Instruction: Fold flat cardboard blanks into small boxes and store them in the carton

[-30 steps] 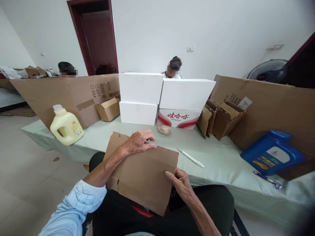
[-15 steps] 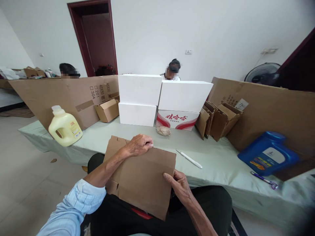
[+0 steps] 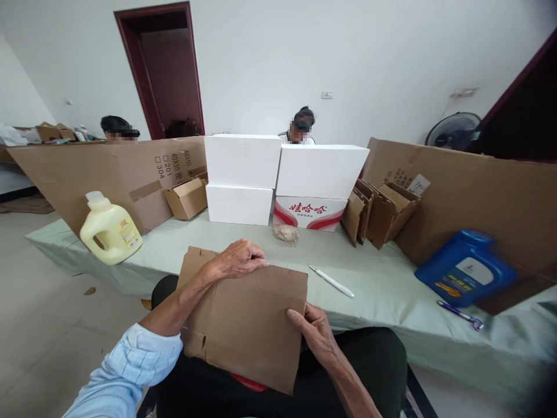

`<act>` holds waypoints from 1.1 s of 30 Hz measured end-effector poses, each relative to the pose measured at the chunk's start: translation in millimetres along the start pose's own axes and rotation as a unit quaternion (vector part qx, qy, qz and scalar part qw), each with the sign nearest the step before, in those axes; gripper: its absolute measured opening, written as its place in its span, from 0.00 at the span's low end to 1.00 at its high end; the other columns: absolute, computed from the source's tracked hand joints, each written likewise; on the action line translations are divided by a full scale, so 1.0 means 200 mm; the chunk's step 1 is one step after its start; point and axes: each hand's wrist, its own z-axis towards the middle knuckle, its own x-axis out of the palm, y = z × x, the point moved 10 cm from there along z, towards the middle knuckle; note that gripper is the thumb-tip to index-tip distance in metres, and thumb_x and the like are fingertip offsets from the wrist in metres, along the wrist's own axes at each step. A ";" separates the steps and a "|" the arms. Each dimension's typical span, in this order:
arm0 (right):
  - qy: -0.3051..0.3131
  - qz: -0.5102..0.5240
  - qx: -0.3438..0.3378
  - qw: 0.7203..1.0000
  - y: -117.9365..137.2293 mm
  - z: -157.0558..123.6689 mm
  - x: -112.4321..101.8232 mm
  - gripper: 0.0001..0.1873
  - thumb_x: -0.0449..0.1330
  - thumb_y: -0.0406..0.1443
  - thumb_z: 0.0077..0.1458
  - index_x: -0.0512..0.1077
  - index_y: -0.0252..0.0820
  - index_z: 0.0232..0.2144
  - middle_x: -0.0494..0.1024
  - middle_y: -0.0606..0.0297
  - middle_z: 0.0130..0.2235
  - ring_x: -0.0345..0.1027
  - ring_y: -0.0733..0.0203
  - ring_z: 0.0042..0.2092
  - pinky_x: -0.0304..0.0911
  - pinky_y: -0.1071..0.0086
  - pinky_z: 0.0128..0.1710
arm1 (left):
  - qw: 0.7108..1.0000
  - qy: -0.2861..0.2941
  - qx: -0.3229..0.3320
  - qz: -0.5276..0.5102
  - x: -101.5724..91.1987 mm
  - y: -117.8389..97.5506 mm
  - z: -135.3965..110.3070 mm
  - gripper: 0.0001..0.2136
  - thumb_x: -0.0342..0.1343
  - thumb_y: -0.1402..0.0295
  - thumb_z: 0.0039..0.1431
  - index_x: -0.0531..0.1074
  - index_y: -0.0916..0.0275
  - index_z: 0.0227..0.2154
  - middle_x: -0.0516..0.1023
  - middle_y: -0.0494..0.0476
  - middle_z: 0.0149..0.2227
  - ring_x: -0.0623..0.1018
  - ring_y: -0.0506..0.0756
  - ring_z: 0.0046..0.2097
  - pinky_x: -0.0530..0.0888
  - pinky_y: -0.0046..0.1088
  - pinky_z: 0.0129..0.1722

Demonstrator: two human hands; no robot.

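Observation:
A flat, folded brown cardboard box (image 3: pixel 248 319) rests on my lap, tilted up toward me. My left hand (image 3: pixel 237 259) curls over its top edge, fingers bent and gripping the board. My right hand (image 3: pixel 313 332) holds the box's right edge, thumb on the front face and fingers behind it. Just beyond the box, on the pale green table (image 3: pixel 383 290), lies a white knife-like tool (image 3: pixel 331 281).
A cream detergent jug (image 3: pixel 108 228) stands at the left, a blue jug (image 3: pixel 463 275) and purple scissors (image 3: pixel 461 314) at the right. White foam boxes (image 3: pixel 282 171), small cartons (image 3: pixel 380 212) and large cardboard sheets (image 3: pixel 478 197) line the back. Two people sit behind them.
My left fingers have curled from lying stretched on the box to gripping its top edge. The view has shifted slightly; the box stays on my lap.

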 end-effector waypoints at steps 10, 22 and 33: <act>0.084 -0.009 0.005 0.996 0.00 -0.06 0.07 0.28 0.70 0.59 0.60 0.84 0.39 0.39 0.82 0.60 0.37 0.74 0.54 0.38 0.71 0.66 0.38 | 0.999 0.039 0.027 -0.007 0.06 -0.04 -0.01 0.15 0.57 0.61 0.63 0.72 0.62 0.22 0.70 0.48 0.23 0.67 0.50 0.28 0.60 0.27 0.30; 0.139 -0.009 -0.010 0.990 -0.01 -0.14 0.11 0.26 0.67 0.57 0.65 0.80 0.37 0.38 0.75 0.65 0.34 0.64 0.62 0.35 0.59 0.71 0.33 | 0.999 -0.025 0.022 0.003 0.05 0.01 -0.08 0.21 0.44 0.55 0.75 0.68 0.60 0.27 0.73 0.49 0.27 0.67 0.50 0.28 0.63 0.27 0.31; 0.193 -0.118 -0.035 0.974 0.05 -0.20 0.19 0.23 0.63 0.52 0.67 0.76 0.39 0.31 0.70 0.70 0.31 0.59 0.64 0.32 0.57 0.72 0.33 | 0.931 -0.212 0.177 0.239 0.17 -0.13 -0.19 0.19 0.44 0.64 0.78 0.67 0.59 0.28 0.70 0.48 0.19 0.65 0.50 0.20 0.55 0.28 0.25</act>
